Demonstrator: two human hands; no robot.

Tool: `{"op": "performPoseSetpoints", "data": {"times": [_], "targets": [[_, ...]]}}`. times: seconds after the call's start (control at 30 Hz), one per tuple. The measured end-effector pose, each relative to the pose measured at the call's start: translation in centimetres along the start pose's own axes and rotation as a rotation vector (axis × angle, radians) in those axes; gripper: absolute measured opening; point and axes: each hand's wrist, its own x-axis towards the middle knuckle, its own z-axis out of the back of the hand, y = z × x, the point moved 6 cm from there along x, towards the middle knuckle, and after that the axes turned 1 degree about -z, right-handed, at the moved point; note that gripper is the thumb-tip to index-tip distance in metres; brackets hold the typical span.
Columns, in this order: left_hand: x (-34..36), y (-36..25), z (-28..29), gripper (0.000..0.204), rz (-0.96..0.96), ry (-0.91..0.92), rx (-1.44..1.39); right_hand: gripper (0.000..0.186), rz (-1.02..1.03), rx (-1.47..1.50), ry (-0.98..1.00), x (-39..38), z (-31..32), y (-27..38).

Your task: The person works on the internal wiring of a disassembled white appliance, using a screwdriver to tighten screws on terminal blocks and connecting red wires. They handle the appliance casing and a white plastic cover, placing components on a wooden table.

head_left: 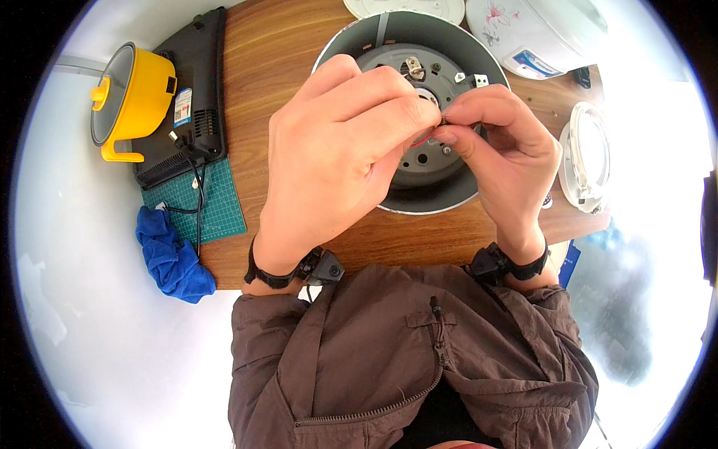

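My left hand (340, 146) and my right hand (514, 138) meet above an upturned round housing, both closed in a pinch. A thin red wire (423, 141) runs up to where the fingertips come together, and both hands grip it there. Its end, a tiny dark bit between the fingers, is too small to make out. Below lies the grey metal housing (449, 196), which looks like the shell of a rice cooker. Inside it sits a round plate (407, 173) with holes, screws and small metal brackets. My left hand hides much of its left side.
To the left, a yellow pot (146, 93) with a lid rests on a black panel (209, 90), near a green cutting mat (224, 202) and a blue cloth (172, 258). A white appliance body (553, 34) and a white round lid (587, 157) lie right on the wooden table (262, 37).
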Motion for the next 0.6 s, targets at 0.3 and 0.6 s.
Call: {"op": "performPoseSetpoints", "data": {"times": [0.3,0.6], "targets": [[0.4,0.0,0.1,0.024,0.02,0.08,-0.116,0.014,-0.014,0.116,-0.001,0.1,0.2,0.0],[0.2,-0.5,0.7,0.024,-0.073,-0.073,0.021,0.011,-0.213,0.258,0.131,1.0,-1.4,0.7]]}}
